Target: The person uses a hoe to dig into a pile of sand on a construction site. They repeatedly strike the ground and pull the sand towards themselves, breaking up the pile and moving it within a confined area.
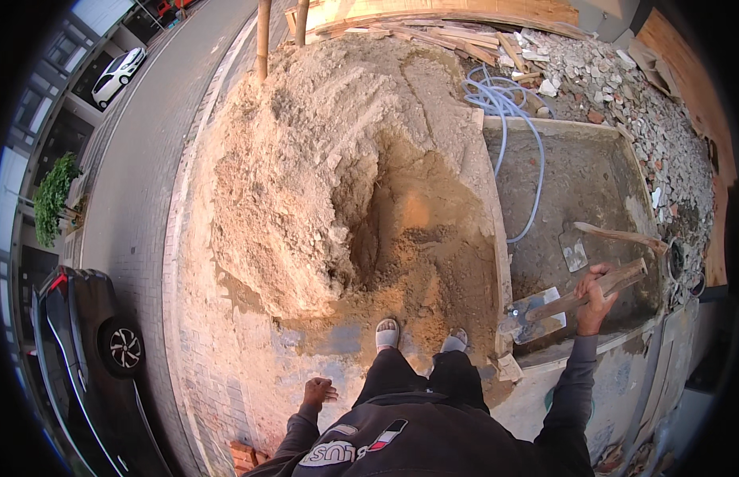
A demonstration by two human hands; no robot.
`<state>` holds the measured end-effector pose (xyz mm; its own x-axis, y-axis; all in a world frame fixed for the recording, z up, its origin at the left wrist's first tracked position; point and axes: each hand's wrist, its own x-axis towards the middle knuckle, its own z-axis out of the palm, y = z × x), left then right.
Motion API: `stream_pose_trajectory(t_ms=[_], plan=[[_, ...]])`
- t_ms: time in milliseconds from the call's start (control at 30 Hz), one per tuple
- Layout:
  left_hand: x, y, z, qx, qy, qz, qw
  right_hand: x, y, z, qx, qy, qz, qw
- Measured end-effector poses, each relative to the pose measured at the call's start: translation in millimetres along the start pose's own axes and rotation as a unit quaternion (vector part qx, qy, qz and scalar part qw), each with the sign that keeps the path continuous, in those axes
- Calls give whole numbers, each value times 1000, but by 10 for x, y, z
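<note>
My right hand (pixel 595 300) is closed round the wooden handle of a hoe (pixel 554 304), over the near part of a mortar trough (pixel 503 262). Its pale metal blade lies at the trough's near left corner. My left hand (pixel 320 391) hangs low beside my left leg, fingers loosely extended and holding nothing. Grey wet mix (pixel 544 191) covers the trough floor. Further in lies another wooden handle (pixel 621 236), near a flat metal blade (pixel 574 256); I cannot tell whether they are joined. A big sand heap (pixel 290 175), dug out on its right side, rises before my feet.
A pale blue hose (pixel 496 99) coils behind the trough and loops into it. Rubble (pixel 647 119) and planks (pixel 449 38) lie beyond. On the left are a paved road (pixel 151 159), a dark car (pixel 91 366) and a white car (pixel 119 77). Bricks (pixel 246 457) sit lower left.
</note>
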<state>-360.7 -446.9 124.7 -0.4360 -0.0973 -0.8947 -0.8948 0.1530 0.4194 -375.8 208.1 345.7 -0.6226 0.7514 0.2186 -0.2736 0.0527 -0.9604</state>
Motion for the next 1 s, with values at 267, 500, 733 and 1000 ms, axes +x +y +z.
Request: stream_pose_trajectory(t_ms=[267, 500, 733, 1000], plan=[[189, 314, -1302, -38, 88, 11, 995, -114, 187, 260, -75, -11, 3, 997], [66, -349, -2230, 39, 46, -43, 997, 173, 178, 833, -97, 5, 0, 995], [403, 780, -2550, 98, 74, -20, 992, -207, 128, 624, -111, 37, 0, 993], [928, 3059, -1328, 238, -32, 219, 946, -384, 101, 527, -87, 43, -40, 994]])
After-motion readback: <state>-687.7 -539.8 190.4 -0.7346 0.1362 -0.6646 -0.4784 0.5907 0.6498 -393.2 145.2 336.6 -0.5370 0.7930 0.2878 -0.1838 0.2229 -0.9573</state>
